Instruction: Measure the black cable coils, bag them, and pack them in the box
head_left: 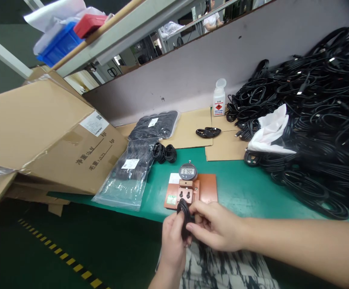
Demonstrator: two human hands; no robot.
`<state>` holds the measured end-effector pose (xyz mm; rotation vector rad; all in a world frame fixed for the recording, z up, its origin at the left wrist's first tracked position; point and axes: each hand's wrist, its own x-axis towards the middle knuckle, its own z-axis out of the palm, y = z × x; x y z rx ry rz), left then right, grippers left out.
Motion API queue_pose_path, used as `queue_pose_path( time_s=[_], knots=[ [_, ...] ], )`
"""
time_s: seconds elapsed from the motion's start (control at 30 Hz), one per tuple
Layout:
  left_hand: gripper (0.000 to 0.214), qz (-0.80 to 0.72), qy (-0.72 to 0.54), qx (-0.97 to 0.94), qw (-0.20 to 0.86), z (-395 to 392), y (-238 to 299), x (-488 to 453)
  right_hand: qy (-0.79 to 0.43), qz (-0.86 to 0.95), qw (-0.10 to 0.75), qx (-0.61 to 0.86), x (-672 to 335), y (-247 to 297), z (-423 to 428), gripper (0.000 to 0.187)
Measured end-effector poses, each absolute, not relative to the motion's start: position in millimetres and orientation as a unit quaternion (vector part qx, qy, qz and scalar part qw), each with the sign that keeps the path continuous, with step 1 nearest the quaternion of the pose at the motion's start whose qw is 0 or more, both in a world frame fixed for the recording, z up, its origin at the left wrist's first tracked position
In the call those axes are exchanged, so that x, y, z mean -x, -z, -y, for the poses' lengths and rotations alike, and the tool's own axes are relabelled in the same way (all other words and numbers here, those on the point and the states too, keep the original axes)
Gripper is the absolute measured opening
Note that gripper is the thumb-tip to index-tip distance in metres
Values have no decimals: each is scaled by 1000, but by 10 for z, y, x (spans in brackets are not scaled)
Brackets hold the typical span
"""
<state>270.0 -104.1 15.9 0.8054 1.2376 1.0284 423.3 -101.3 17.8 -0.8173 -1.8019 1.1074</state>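
Observation:
Both my hands hold one small coiled black cable (184,212) just below the table's front edge. My left hand (173,239) grips it from below, fingers closed. From the right, my right hand (215,224) pinches the coil between thumb and fingers. Just beyond the coil stands a brown fixture plate (207,188) with a round digital gauge (188,171) reading numbers. Two more small cable coils (164,153) lie on the green table (237,184) behind the gauge.
A huge heap of black cables (319,116) with a white cloth (271,130) fills the right. Bagged cables (132,168) and an open cardboard box (50,132) lie left. A white bottle (219,98) stands at the back wall on cardboard sheets (189,124). Another person is far behind.

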Motion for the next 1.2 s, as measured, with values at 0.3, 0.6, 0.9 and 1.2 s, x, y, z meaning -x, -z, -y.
queue_pose_path(
  time_s=[0.3,0.6,0.9,1.2],
  knots=[
    [41,-535,-445,-355,624,1040,-176,-2715,-448,718,422,327,-4238,-187,1015,10],
    [39,-538,-450,-346,623,1033,-180,-2720,-436,722,423,331,-4238,-177,1019,11],
    [44,-568,-419,-431,562,1275,-99,-2540,-442,725,426,313,-4242,-204,1024,15],
    [38,-569,-369,-622,391,1339,-296,-2475,-443,729,407,326,-4253,-228,1042,17]
  ],
)
